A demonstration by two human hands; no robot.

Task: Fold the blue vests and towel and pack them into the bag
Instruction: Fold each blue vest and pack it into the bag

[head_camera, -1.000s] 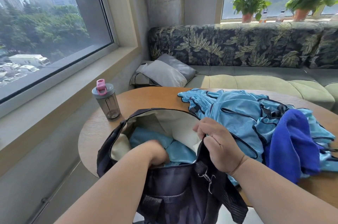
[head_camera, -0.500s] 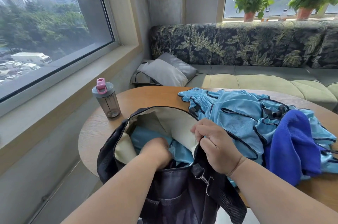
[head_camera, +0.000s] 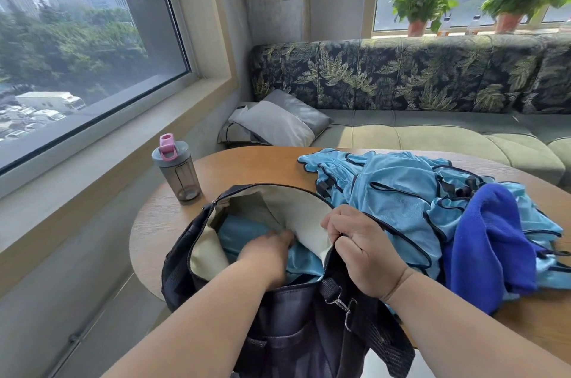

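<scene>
A dark bag (head_camera: 287,316) with a cream lining stands open at the near edge of the round wooden table (head_camera: 247,164). A folded light-blue vest (head_camera: 244,232) lies inside it. My left hand (head_camera: 265,254) reaches into the opening and rests on that vest, its fingers pointing into the bag. My right hand (head_camera: 361,248) grips the bag's right rim and holds the mouth open. To the right a heap of light-blue vests (head_camera: 398,192) with dark trim lies crumpled on the table. A dark-blue towel (head_camera: 491,241) is draped over the heap's right side.
A grey shaker bottle (head_camera: 179,170) with a pink cap stands on the table's left side. Behind the table runs a green sofa (head_camera: 432,136) with a leaf-pattern back and a grey cushion (head_camera: 278,124). Two potted plants (head_camera: 423,4) sit on the far sill.
My left hand has come up from deep in the bag and now lies higher on the vest. My right hand keeps its grip on the rim.
</scene>
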